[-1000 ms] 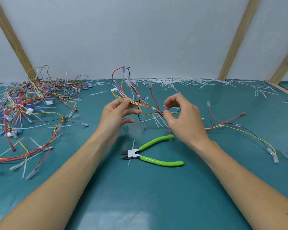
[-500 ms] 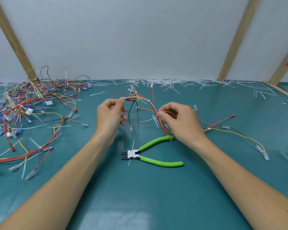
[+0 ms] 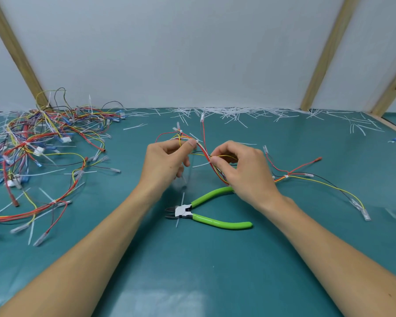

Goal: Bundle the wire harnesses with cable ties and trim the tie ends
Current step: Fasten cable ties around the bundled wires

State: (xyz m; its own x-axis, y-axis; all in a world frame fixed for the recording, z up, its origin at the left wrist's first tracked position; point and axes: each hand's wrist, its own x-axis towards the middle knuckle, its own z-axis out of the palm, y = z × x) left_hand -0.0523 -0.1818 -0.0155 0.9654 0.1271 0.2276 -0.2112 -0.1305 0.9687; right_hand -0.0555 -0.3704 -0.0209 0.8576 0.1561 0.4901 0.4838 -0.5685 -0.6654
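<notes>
- It looked like a small assembly workbench: a teal mat (image 3: 215, 271) backed by plain white panels (image 3: 181, 53) in bare wooden framing (image 3: 325, 53).
- Tangled wire harnesses (image 3: 37, 152) filled the left, trimmed tie ends (image 3: 226, 113) littered the back edge, and green-handled cutters (image 3: 206, 211) lay at centre.

Green-handled cutters (image 3: 215, 203), teal mat (image 3: 192, 271)

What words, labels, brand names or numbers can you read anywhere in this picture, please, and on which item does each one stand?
None: no readable text shows anywhere.
Green-handled cutters: no brand or marking visible on the handles or the head.
Wire harness held by the left hand and right hand: no tags or printing.
Pile of harnesses: the white connectors are too small to show any marking.
Table mat: plain.
</notes>
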